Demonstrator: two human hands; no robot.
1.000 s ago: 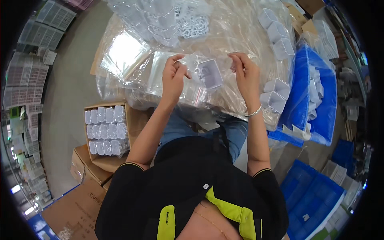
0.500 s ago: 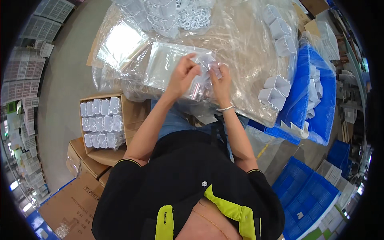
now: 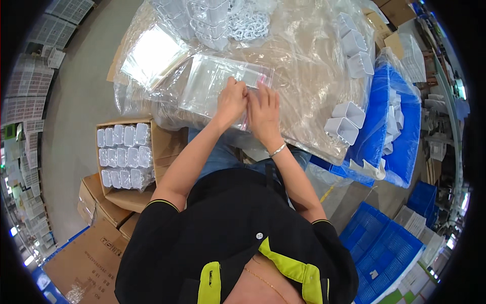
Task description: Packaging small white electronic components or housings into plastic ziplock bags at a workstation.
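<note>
Left hand (image 3: pixel 232 103) over a stack of clear plastic bags (image 3: pixel 205 81), fingers curled together; cannot tell whether they pinch film. Right hand (image 3: pixel 264 109) just beside it, palm down, fingers straight and slightly apart at the stack's red-striped edge. Stack lies on plastic sheeting (image 3: pixel 301 76), nearer the wearer than the pale chains (image 3: pixel 249 25).

Clear plastic bags (image 3: pixel 205 81), a heap of pale looped pieces (image 3: pixel 248 24) and tapered plastic containers (image 3: pixel 347 121) lie across a brown surface (image 3: pixel 304 76) draped in transparent film (image 3: pixel 135 109).
</note>
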